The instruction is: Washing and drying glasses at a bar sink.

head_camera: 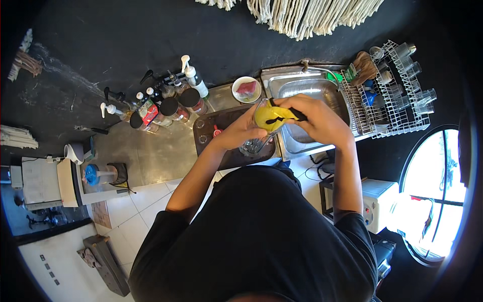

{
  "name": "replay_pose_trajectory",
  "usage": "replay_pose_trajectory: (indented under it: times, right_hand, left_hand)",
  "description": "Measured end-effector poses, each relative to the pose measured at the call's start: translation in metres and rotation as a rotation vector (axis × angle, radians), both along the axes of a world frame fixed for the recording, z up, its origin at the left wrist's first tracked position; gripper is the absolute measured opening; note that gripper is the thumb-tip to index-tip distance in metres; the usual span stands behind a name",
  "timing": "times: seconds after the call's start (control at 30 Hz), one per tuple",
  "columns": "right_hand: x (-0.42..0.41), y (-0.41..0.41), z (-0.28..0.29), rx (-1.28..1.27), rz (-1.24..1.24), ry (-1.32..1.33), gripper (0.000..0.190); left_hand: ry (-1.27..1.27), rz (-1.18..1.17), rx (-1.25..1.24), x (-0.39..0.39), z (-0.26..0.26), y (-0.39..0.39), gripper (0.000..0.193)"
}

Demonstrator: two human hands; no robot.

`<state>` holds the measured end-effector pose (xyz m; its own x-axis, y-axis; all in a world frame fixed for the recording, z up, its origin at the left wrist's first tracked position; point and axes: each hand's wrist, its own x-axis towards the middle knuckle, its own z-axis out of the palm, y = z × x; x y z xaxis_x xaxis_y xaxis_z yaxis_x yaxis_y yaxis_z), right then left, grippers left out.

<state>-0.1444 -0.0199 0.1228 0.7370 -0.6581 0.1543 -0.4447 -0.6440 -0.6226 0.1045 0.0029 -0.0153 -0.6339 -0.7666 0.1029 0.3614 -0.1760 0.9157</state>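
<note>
My left hand [241, 130] is wrapped around a clear drinking glass [253, 146], held tilted above a dark brown tray [226, 156]. A yellow cloth with black parts [272, 115] sits at the mouth of the glass and partly in it. My right hand [315, 115] grips the cloth's black-and-yellow end, close to the left fingers. Part of the glass is hidden behind the cloth and my fingers. On the tray, left of the glass, lies a small red object [216, 131]. A white bowl [246, 100] with a dark pink item in it stands behind the tray.
A stainless steel sink [286, 151] with a faucet [320, 70] is at the right, beside a white wire dish rack [403, 128] full of glasses. Several dark-lidded jars [171, 107] and pump bottles [197, 82] line the wall at the left. A blue-lidded jug [91, 174] stands farther left.
</note>
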Motion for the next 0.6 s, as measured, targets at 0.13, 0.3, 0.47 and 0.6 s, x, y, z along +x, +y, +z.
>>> replay_pose_trajectory:
  times: [0.13,0.3,0.47,0.6]
  right_hand:
    - [-0.017,0.008,0.023,-0.108,-0.267,-0.153,0.034]
    - [-0.009,0.007,0.022,-0.546,-0.566,-0.4,0.029]
    - [0.059,0.007,-0.013,-0.296,-0.469,-0.427,0.061]
    - [0.096,0.046,-0.048,-0.317,-0.222,-0.209,0.079]
  left_hand:
    - [0.185,0.006,0.123,-0.001,0.006,0.003,0.092]
    - [0.235,0.371,0.388,-0.008,0.02,-0.003,0.075]
    - [0.337,0.46,0.491,-0.028,0.03,-0.016,0.077]
    - [0.614,0.35,0.392,-0.021,0.024,-0.017,0.072]
